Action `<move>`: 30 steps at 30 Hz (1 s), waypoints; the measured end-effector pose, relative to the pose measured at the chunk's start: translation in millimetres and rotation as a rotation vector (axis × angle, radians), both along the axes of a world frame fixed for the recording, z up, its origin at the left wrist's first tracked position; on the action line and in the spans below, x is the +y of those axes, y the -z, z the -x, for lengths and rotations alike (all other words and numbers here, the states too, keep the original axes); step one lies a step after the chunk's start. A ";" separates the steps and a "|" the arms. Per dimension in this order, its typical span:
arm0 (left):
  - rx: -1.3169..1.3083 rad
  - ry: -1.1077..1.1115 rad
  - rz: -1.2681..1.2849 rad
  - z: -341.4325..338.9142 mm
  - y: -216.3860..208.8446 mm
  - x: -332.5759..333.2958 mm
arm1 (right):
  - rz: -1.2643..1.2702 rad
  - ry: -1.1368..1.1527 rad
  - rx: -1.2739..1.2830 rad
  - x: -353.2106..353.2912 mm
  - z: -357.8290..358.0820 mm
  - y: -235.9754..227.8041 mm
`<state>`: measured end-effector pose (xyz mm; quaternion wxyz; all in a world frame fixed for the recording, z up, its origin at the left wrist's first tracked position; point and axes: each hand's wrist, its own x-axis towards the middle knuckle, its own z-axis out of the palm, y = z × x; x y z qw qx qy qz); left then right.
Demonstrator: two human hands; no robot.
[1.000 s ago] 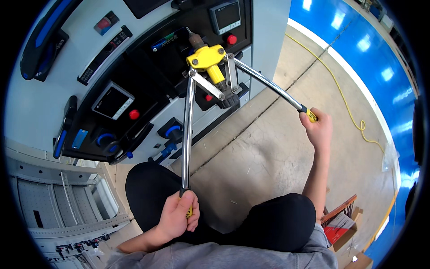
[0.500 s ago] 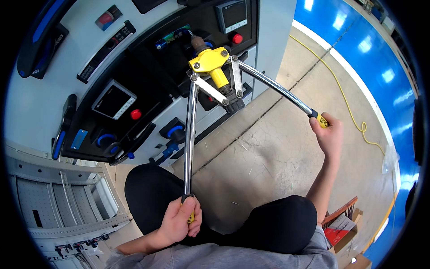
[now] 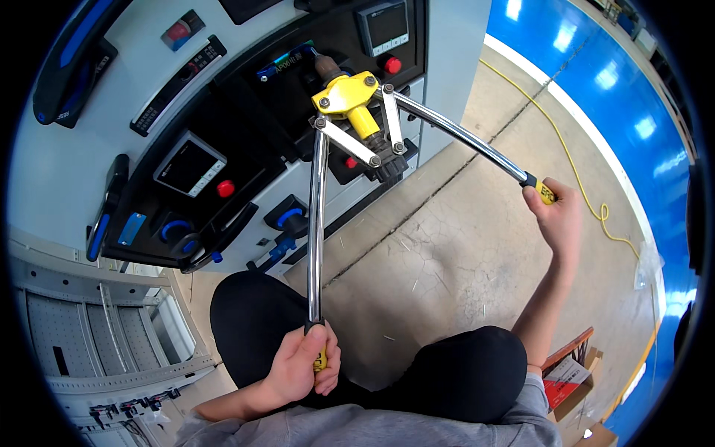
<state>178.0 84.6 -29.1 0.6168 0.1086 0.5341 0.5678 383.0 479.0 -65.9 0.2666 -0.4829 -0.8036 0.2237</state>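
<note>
A two-handed lever riveter (image 3: 350,97) with a yellow head and long chrome arms spans the space ahead of me. Its brown-grey nose meets the black cabinet panel (image 3: 257,104), at the right end of a small dark label strip (image 3: 287,63); the exact contact is too small to make out. My left hand (image 3: 304,361) is closed round the grip of the left arm, low in front of my thigh. Out to the right, my right hand (image 3: 558,216) wraps the yellow-and-black grip of the other arm. The two arms stand wide apart.
The grey cabinet carries digital meters (image 3: 190,164), red buttons (image 3: 226,188) and blue-ringed knobs (image 3: 289,217). A yellow cable (image 3: 566,145) runs over the floor at right. An open cardboard box (image 3: 573,391) sits by my right elbow; a perforated metal frame (image 3: 112,320) stands at left.
My right hand has swung a little outward to the right with its grip, so the riveter's arms are spread slightly wider. The riveter's head has shifted slightly left; my left hand has hardly moved.
</note>
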 end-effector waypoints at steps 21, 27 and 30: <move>-0.154 0.002 0.283 70.7 -122.7 -31.5 | 0.021 -0.107 1.521 141.7 45.0 -176.1; 1.146 -0.210 0.623 43.1 -134.2 2.7 | 0.115 0.058 1.669 160.1 83.8 -164.5; 1.145 -0.156 0.599 35.0 -128.2 13.1 | 0.057 0.044 1.582 185.5 96.0 -171.4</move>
